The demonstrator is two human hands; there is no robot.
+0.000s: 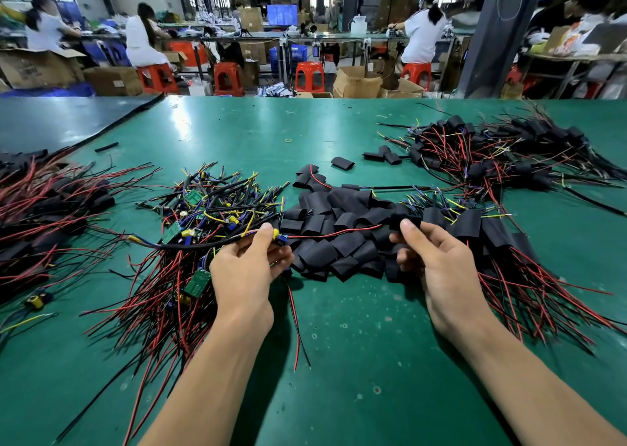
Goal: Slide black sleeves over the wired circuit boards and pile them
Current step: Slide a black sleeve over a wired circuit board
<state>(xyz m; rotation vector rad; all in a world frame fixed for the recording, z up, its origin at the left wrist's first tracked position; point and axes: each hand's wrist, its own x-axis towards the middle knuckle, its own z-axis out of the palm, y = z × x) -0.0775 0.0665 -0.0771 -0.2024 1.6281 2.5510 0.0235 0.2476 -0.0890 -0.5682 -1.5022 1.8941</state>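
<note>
- Head view: my left hand (249,269) pinches a wired board (277,238), just left of the sleeve heap (339,242).
- Right hand (437,262) pinches one sleeve (405,223) over that heap, red wire (339,232) reaching it.
- I'd hold the wire taut and slide the sleeve leftward.

Bare green surface (356,360) is left in the near middle, crossed only by one trailing red-and-black wire pair (297,326). Passage leftward is blocked by the tangle of wired circuit boards (203,214), ahead by heaped black sleeves (339,238), and rightward by sleeved boards (509,242). Open surface is found beyond the heap.
</note>
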